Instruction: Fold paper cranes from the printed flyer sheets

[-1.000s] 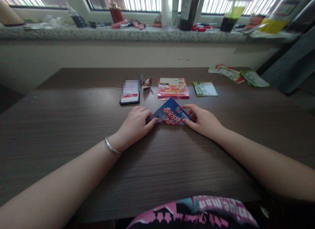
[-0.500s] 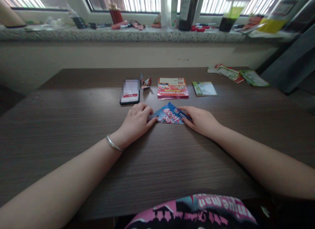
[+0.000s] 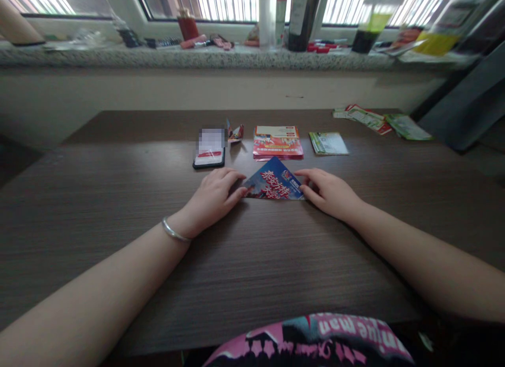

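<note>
A blue printed paper [image 3: 274,182], folded into a triangle, lies on the table with its point facing away from me. Red and white lettering covers its upper face. My left hand [image 3: 219,191] pinches its left corner between thumb and fingers. On the other side, my right hand [image 3: 329,189] has thumb and forefinger closed at the right corner. A silver bangle circles my left wrist. Just behind the paper's tip is a stack of red and yellow leaflets [image 3: 278,142].
A phone [image 3: 210,149] lies beyond my left hand, with a small folded paper piece [image 3: 235,132] beside it. Green-and-white cards [image 3: 329,143] sit right of the leaflets; more colourful papers [image 3: 369,119] are at the back right. Bottles and clutter line the stone windowsill [image 3: 221,58].
Both hands have moved slightly apart, outward to the corners. More of the paper triangle shows between them, and it looks flatter and wider.
</note>
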`<state>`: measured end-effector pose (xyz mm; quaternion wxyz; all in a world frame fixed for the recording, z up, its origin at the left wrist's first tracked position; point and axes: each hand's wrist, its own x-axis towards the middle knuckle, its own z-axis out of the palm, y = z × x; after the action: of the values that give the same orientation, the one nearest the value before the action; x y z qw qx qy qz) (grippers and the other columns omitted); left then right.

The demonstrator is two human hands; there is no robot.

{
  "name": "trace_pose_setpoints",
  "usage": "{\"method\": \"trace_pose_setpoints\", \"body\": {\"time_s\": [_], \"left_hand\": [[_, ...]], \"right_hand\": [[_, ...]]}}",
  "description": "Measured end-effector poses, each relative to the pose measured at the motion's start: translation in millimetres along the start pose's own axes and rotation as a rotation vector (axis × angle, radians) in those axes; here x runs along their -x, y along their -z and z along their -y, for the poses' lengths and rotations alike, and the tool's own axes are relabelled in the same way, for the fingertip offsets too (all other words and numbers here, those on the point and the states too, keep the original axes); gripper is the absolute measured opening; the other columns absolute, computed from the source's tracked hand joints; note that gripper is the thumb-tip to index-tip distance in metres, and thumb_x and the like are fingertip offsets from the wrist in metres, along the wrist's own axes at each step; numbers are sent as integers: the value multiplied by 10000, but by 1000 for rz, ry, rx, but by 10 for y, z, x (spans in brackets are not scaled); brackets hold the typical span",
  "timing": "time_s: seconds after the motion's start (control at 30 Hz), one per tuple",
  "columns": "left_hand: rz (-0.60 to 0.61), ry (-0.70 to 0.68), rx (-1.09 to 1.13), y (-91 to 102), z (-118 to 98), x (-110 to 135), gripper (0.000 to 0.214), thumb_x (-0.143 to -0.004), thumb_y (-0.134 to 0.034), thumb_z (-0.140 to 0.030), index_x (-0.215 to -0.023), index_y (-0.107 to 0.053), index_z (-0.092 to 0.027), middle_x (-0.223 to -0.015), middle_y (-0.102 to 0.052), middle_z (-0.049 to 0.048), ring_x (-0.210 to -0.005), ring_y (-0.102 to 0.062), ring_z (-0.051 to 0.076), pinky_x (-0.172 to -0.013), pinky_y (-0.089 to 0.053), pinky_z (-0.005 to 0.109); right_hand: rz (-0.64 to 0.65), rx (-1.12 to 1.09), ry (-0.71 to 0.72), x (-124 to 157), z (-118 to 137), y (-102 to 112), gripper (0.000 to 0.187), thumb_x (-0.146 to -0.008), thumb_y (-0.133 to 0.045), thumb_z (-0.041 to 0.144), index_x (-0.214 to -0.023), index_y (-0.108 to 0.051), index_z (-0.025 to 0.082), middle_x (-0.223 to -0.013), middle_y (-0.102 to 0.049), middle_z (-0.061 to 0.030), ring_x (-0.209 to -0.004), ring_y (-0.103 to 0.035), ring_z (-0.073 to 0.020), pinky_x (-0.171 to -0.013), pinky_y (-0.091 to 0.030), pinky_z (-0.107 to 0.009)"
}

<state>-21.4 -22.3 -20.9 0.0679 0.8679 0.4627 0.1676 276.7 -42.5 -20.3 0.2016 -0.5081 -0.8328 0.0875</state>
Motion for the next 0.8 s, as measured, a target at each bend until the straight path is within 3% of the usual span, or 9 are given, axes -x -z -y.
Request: {"method": "trace_pose_setpoints", "body": {"time_s": [0.1, 0.27, 0.43, 0.63, 0.8], "left_hand": [[-48, -27, 103, 9, -9, -2, 344, -900, -562, -388, -1166, -569, -171, -1152, -615, 92, -1073, -558, 234, -946, -457, 399], [-131, -126, 169, 5, -13, -5, 199, -872, -599, -274, -1043, -627, -176, -993, -666, 55, -939, -602, 197, -862, -486, 355], [-171, -204, 160, 1, 3, -16, 112, -872, -556, -187, -927, -651, -170, -907, -684, 48, -866, -618, 180, -813, -499, 332], [-46, -436, 95, 4, 0, -26, 211, -875, -542, -154, -1032, -671, -212, -1084, -700, 44, -1029, -625, 187, -942, -471, 366], [53, -495, -7, 33, -85, -13, 310, -911, -543, -264, -1209, -625, -254, -1221, -656, 60, -1160, -575, 237, -1041, -406, 468]], "right_hand": [[-45, -145, -24, -3, -8, -10, 352, -868, -542, 240, -1209, -585, 165, -912, -675, -57, -705, -600, -165, -681, -506, -314], [-91, -213, 85, 2, -20, -30, 137, -850, -564, 214, -941, -662, 184, -863, -693, -44, -666, -600, -140, -593, -479, -265], [-149, -201, 286, 20, -21, -38, 96, -857, -588, 198, -922, -659, 193, -911, -722, -53, -839, -660, -173, -767, -521, -311], [-37, -139, 431, 0, 4, -14, 110, -885, -557, 191, -949, -646, 200, -999, -726, -60, -934, -671, -181, -846, -527, -336], [32, -47, 512, -36, 42, 2, 133, -902, -546, 203, -954, -669, 202, -1048, -729, -53, -981, -667, -178, -882, -519, -342]]}}
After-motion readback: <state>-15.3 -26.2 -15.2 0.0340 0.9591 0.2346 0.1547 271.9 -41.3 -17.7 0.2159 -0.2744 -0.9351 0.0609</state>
